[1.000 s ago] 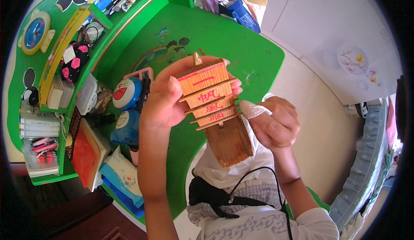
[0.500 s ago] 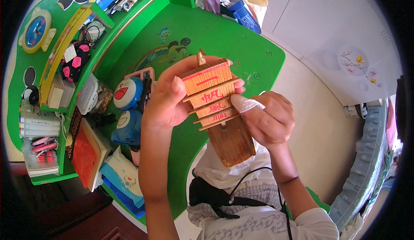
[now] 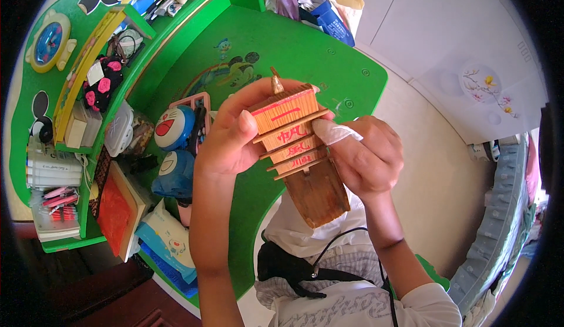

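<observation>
White crumpled tissue [image 3: 338,132] was clamped in the curled right hand [image 3: 373,158], against the right edge of the brown wooden tiered model with red markings [image 3: 298,161]; the raised left hand [image 3: 225,143] gripped that model from behind, above the green desk [image 3: 294,45]. Since half a second earlier, the tissue had shifted slightly upward.
</observation>
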Demonstrator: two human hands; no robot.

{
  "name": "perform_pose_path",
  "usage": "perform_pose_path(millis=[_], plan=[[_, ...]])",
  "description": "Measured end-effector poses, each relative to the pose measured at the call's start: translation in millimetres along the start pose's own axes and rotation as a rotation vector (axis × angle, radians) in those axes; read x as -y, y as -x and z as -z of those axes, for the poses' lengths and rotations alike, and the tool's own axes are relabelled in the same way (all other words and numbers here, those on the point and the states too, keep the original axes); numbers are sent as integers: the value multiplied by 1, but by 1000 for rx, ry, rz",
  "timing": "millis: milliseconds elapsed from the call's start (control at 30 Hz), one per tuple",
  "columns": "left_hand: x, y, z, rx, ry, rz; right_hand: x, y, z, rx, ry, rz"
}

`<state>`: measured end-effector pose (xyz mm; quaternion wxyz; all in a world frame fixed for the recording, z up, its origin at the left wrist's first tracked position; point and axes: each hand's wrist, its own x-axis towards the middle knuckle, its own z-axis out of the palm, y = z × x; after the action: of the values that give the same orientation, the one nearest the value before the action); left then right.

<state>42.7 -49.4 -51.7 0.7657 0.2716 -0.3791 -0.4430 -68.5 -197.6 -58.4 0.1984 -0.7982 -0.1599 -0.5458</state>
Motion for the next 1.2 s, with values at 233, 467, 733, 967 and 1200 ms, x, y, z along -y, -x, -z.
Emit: perform_pose_path(millis=[233,467,733,967,1200], plan=[[2,2,1,-54,90,24,3,1,0,37,6,-13],[4,3,1,-78,81,1,4,9,2,52,-3,-15],[5,4,2,-94,88,-2,5,5,0,17,-1,-20],[-3,-1,0,2,-38,-13,3,-3,-2,-1,18,-19],[-4,3,-3,-132,-207,94,5,-5,0,6,19,-43]])
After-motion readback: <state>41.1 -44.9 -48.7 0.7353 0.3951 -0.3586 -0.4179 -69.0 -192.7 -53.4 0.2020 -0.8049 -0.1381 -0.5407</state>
